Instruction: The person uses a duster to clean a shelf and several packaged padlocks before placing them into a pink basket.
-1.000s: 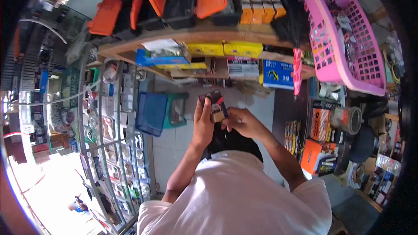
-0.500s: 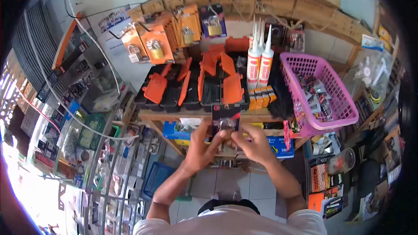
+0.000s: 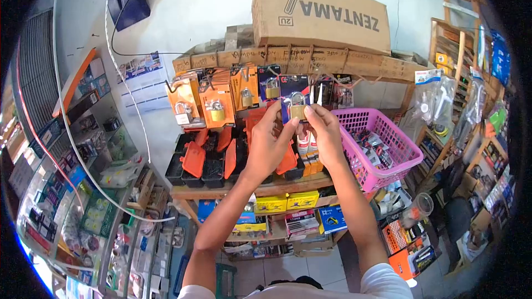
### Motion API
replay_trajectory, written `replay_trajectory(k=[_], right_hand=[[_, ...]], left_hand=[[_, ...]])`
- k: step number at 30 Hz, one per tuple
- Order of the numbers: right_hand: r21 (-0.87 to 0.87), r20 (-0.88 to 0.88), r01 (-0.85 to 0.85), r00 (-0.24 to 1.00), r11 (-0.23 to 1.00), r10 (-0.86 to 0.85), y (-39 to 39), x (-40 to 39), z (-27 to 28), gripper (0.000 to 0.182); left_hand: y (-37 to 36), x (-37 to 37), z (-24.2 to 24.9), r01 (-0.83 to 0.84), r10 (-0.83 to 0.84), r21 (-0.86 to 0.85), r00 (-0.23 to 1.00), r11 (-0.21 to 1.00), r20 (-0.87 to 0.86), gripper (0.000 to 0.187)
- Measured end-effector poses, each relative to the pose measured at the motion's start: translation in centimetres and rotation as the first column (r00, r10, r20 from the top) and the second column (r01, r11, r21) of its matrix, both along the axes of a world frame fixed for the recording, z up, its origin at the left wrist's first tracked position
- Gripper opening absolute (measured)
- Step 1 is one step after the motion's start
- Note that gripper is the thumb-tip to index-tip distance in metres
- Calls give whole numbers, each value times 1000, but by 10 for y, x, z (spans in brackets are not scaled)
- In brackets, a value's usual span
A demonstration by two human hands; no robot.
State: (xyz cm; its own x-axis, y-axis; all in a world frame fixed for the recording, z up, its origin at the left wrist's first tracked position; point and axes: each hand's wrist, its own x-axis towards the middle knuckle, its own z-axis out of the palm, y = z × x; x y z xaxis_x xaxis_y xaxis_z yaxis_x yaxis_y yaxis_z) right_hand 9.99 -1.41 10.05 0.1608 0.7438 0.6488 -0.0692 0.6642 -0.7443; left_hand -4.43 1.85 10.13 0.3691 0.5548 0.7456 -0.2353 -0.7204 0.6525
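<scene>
A carded padlock [image 3: 297, 112], brass-bodied on a dark blue backing card, is held up in front of the hook rail. My left hand [image 3: 269, 141] grips its left edge, with the thumb near the lower corner. On the other side my right hand [image 3: 322, 127] closes on the lower right part of the pack. Just behind and to the left hangs a similar dark padlock pack [image 3: 271, 89]. Orange carded padlocks [image 3: 216, 99] hang in a row further left. My forearms and the held pack partly hide black boxes with orange lids [image 3: 194, 159] and the white sealant tubes [image 3: 306, 145].
A wooden rail [image 3: 221, 60] with hooks crosses the wall under a large cardboard box [image 3: 321, 16]. The pink basket [image 3: 382, 174] of small packets stands right of my right forearm. Glass shelving [image 3: 124, 210] lines the left; yellow boxes [image 3: 286, 203] sit below the shelf top.
Both hands have risen with the padlock pack from the shelf's front edge toward the hook rail. The view has tilted up, bringing more of the wall and cardboard box into sight.
</scene>
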Motion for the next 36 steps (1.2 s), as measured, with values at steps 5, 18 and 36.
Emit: replay_trajectory(k=[5, 18, 36], right_hand=[[-84, -94, -6, 996, 996, -2, 6, -9, -8, 28], [-248, 47, 157, 988, 956, -150, 87, -11, 4, 30], [-58, 923, 715, 304, 696, -236, -11, 185, -21, 36]], left_hand=[[12, -5, -16, 37, -34, -64, 999, 997, 42, 41], [-9, -65, -181, 349, -410, -226, 663, 910, -626, 54], [-69, -76, -416, 457, -809, -725, -17, 516, -587, 52]])
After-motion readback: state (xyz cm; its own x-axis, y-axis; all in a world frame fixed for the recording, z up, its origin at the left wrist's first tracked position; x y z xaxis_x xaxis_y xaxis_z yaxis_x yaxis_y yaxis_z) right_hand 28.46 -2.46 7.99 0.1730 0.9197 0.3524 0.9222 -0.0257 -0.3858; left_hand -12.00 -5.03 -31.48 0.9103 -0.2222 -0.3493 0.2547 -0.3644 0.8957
